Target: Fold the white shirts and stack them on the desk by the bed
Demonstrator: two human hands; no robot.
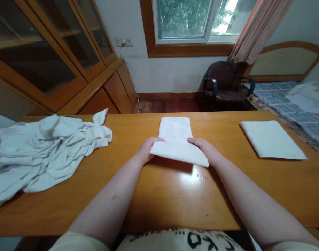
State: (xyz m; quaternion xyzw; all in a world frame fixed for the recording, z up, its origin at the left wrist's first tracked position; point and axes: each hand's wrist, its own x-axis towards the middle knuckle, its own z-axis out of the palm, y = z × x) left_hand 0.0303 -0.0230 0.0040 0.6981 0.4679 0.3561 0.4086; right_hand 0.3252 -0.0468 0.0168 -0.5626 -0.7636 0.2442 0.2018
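Observation:
A white cloth [175, 134] lies folded into a narrow strip at the middle of the wooden table [159, 195]. Its near end is lifted off the table and folded back toward the far end. My left hand [147, 149] grips the left corner of that lifted flap, fingers curled over the edge. My right hand [205, 150] grips the right corner the same way. Both palms are mostly hidden under the cloth.
A heap of crumpled white cloths [41, 153] covers the table's left side. One neatly folded white cloth [272, 139] lies at the right. Beyond the table stand a dark armchair [223, 82], a glass-fronted wooden cabinet [52, 52] and a bed [297, 101].

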